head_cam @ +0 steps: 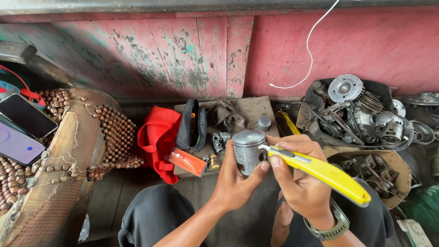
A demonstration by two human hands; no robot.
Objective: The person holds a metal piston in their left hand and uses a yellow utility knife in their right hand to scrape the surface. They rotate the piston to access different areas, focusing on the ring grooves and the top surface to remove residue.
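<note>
Here the lower part of the metal piston (pixel 248 148) is hidden behind the left hand (pixel 235 183), and the blade of the yellow knife (pixel 320 171) is hard to make out. The piston is held upright, crown up, in closed left fingers. The knife is gripped by the right hand (pixel 299 178), its length slanting from lower right up to the piston's side.

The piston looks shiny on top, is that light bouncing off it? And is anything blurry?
Head view: soft daylight gives the piston crown a mild sheen, not harsh glare; both hands, left and right, and the yellow knife look sharp; edges bend slightly from the wide lens.
</note>
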